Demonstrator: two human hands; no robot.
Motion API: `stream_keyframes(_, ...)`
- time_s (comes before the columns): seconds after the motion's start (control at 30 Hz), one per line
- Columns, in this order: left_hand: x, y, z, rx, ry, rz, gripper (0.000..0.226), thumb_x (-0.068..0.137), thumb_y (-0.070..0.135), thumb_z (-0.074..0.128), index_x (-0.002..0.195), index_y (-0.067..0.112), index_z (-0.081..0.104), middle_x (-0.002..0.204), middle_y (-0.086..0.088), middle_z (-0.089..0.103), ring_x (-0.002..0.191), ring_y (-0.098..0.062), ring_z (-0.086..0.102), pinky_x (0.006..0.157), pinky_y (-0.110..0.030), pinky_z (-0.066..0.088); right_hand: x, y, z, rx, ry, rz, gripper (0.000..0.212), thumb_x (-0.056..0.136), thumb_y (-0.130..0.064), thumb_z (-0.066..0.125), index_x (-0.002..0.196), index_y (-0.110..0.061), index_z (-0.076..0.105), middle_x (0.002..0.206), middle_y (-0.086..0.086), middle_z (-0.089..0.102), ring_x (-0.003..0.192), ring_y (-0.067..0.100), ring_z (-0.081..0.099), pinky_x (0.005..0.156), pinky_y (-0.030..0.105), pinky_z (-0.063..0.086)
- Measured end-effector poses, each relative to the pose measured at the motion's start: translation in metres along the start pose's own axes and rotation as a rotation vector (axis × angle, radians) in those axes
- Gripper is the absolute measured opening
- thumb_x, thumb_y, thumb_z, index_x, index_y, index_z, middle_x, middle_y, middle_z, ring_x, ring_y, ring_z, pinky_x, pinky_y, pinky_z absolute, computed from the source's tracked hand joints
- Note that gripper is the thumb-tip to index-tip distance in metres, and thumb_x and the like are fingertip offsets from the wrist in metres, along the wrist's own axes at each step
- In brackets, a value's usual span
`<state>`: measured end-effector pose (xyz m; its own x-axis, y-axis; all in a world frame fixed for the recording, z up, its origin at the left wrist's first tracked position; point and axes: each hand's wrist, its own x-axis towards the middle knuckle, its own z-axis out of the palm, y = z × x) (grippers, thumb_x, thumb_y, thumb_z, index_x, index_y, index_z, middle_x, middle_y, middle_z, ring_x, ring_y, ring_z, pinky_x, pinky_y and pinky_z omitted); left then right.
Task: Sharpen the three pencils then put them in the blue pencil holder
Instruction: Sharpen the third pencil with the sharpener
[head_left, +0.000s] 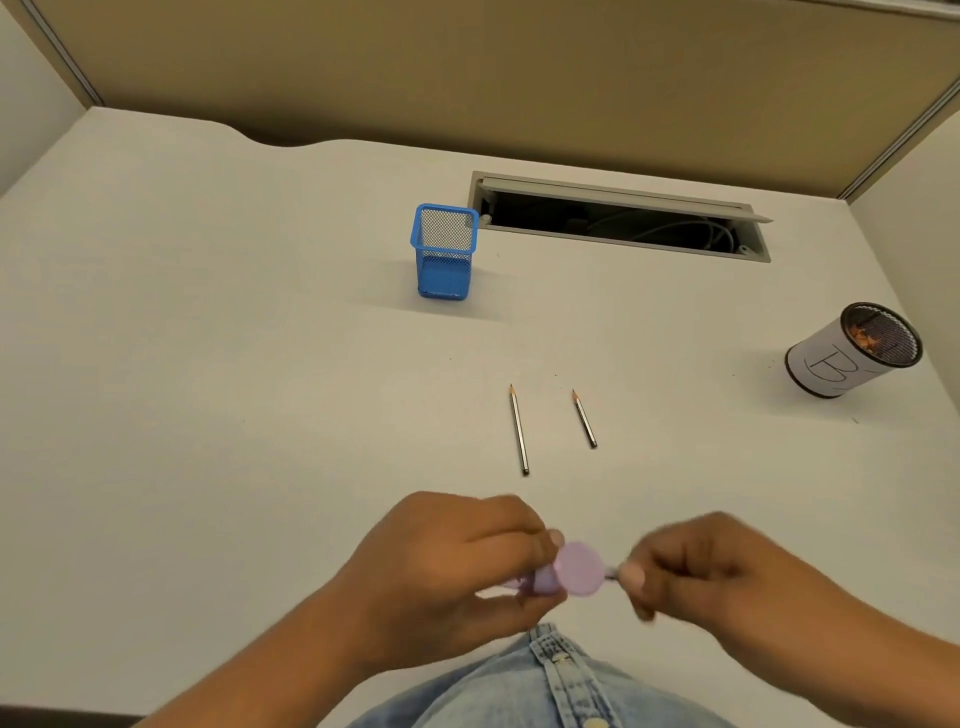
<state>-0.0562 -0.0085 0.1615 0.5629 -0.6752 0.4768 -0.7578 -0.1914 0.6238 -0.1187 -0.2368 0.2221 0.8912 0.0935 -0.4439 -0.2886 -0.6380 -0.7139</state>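
Hands near desk edge: left grip (447, 561) clasps sharpener (576, 569), right grip (691, 566) pinches pencil (613, 573).

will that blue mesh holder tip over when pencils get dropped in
The blue pencil holder looks light: thin open mesh, nothing visible inside, so a nudge would probably slide it. It stands taller than wide, so a push near the rim might tip it. Its square flat base should likely steady it.

My surface (208, 364) looks matt, smooth and off-white. The blue pencil holder (444, 253) is fine wire mesh, painted. The sharpener (578, 569) in my left grip looks like pale lilac plastic, slightly translucent. The two pencils (519, 430) have a greyish sheen. My shirt (550, 680) is faded denim cloth.
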Motion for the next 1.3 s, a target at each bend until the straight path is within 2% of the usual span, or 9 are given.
stream_keyframes(0.1,0.001,-0.001,0.0,-0.051,-0.034,-0.009,0.015,0.079,0.023,0.08,0.076,0.011,0.071,0.08,0.002,0.071,0.071,-0.006,0.06,0.054,-0.017,0.047,0.002,0.001,0.002,0.125,-0.164,0.171,0.045,0.08,-0.062,0.061,0.063,-0.021,0.066,0.047,-0.007,0.033,0.044,0.011,0.027,0.047,0.02,0.024)
stream_keyframes(0.23,0.008,0.006,-0.001,-0.368,-0.011,-0.42,0.018,0.071,0.029,0.083,0.076,0.028,0.066,0.069,0.014,0.063,0.058,-0.007,0.057,0.053,-0.017,0.042,0.001,0.001,-0.006,-0.378,0.139,-0.252,0.022,0.084,-0.061,0.058,0.088,-0.039,0.062,0.061,-0.012,0.056,0.054,0.005,0.048,0.051,0.016,0.036)
stream_keyframes(0.4,0.016,0.009,0.001,-0.678,0.032,-0.74,0.017,0.061,0.041,0.081,0.07,0.032,0.069,0.074,-0.003,0.07,0.053,-0.006,0.055,0.054,-0.02,0.045,0.019,0.003,-0.011,-0.808,0.408,-0.742,0.025,0.092,-0.034,0.06,0.082,-0.016,0.075,0.061,-0.001,0.061,0.049,0.025,0.044,0.044,0.03,0.035)
stream_keyframes(0.53,0.016,0.003,-0.006,-0.45,-0.001,-0.568,0.019,0.065,0.036,0.081,0.073,0.035,0.065,0.069,0.014,0.065,0.056,-0.004,0.056,0.055,-0.013,0.043,0.022,-0.003,-0.006,-0.614,0.202,-0.431,0.033,0.095,-0.048,0.047,0.072,-0.033,0.064,0.053,-0.009,0.05,0.047,0.011,0.042,0.046,0.021,0.028)
stream_keyframes(0.67,0.012,-0.006,-0.007,-0.105,-0.18,-0.2,0.019,0.077,0.026,0.078,0.085,0.025,0.061,0.08,0.01,0.067,0.066,-0.003,0.057,0.055,-0.016,0.044,0.031,0.002,-0.002,0.307,-0.239,0.221,0.04,0.094,-0.041,0.057,0.06,-0.02,0.06,0.047,-0.01,0.034,0.045,0.011,0.024,0.044,0.02,0.021)
stream_keyframes(0.9,0.009,-0.001,-0.001,-0.413,-0.055,-0.62,0.02,0.067,0.032,0.084,0.076,0.028,0.066,0.068,0.01,0.065,0.056,-0.005,0.056,0.055,-0.014,0.043,0.023,0.009,-0.001,-0.437,0.113,-0.342,0.016,0.086,-0.051,0.06,0.086,-0.035,0.058,0.068,-0.014,0.059,0.058,0.004,0.047,0.052,0.017,0.035)
stream_keyframes(1.03,0.014,0.007,0.002,-0.608,-0.04,-0.746,0.018,0.069,0.02,0.084,0.073,0.021,0.067,0.061,0.012,0.066,0.052,-0.009,0.053,0.054,-0.018,0.045,0.026,0.009,-0.006,-0.842,0.272,-0.706,0.027,0.095,-0.036,0.053,0.08,-0.019,0.069,0.06,-0.003,0.056,0.049,0.024,0.047,0.04,0.03,0.032)
stream_keyframes(1.2,0.011,0.004,-0.004,-0.43,-0.065,-0.577,0.02,0.067,0.033,0.084,0.076,0.029,0.066,0.067,0.008,0.066,0.055,-0.007,0.056,0.053,-0.016,0.044,0.024,0.007,-0.003,-0.722,0.091,-0.549,0.033,0.096,-0.043,0.046,0.072,-0.026,0.061,0.054,-0.006,0.05,0.046,0.017,0.041,0.042,0.029,0.031)
stream_keyframes(1.3,0.01,0.0,-0.005,-0.261,-0.095,-0.328,0.02,0.074,0.027,0.082,0.081,0.024,0.064,0.08,0.01,0.068,0.066,-0.009,0.061,0.055,-0.019,0.047,0.033,0.006,-0.006,-0.054,-0.246,-0.084,0.04,0.097,-0.046,0.049,0.066,-0.025,0.061,0.051,-0.006,0.041,0.048,0.013,0.03,0.048,0.025,0.026)
